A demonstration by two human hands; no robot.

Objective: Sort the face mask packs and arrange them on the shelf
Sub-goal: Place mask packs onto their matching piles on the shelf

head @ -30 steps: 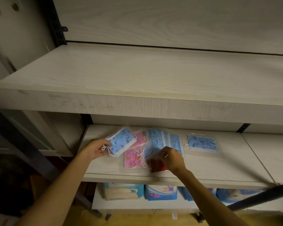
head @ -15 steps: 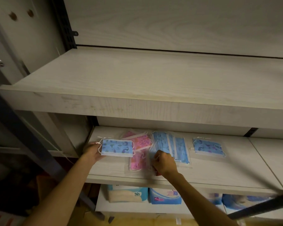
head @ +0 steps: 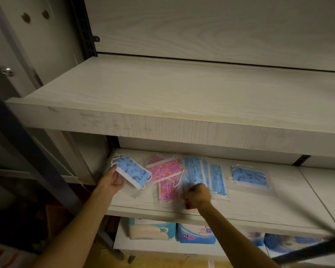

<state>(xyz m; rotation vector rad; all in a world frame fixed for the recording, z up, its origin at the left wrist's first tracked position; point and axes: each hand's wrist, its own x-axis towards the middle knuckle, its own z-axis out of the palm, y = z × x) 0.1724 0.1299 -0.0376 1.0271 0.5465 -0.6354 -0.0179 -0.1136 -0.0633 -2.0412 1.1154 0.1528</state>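
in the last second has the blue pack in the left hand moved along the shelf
Yes. The blue mask pack held by the left hand went left, off the pink packs, toward the shelf's left end.

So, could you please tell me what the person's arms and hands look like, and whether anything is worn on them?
Both arms are bare as far as the view shows: no sleeves, gloves or watch can be seen. The left hand and right hand show no rings or bracelets that I can make out, though the dim light and blur could hide something small on the fingers. No markings are visible on either forearm.
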